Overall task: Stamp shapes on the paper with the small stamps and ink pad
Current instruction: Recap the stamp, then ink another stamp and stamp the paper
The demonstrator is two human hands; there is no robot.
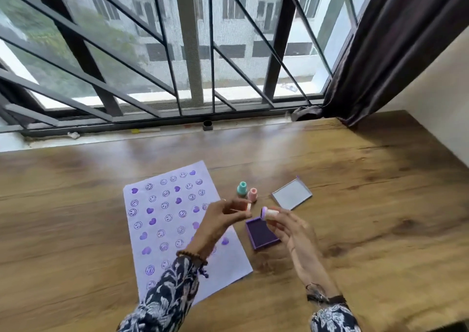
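A white paper lies on the wooden table, covered with several purple smiley and heart prints. My left hand hovers over the paper's right edge, pinching a small orange-and-white stamp piece at the fingertips. My right hand holds a small stamp with a purple-inked face, lifted above the open purple ink pad. A teal stamp and a pink stamp stand upright between the paper and the pad's lid.
The ink pad's lid lies open side up to the right of the standing stamps. A barred window runs along the table's far edge, with a dark curtain at the right. A small black cap sits on the sill.
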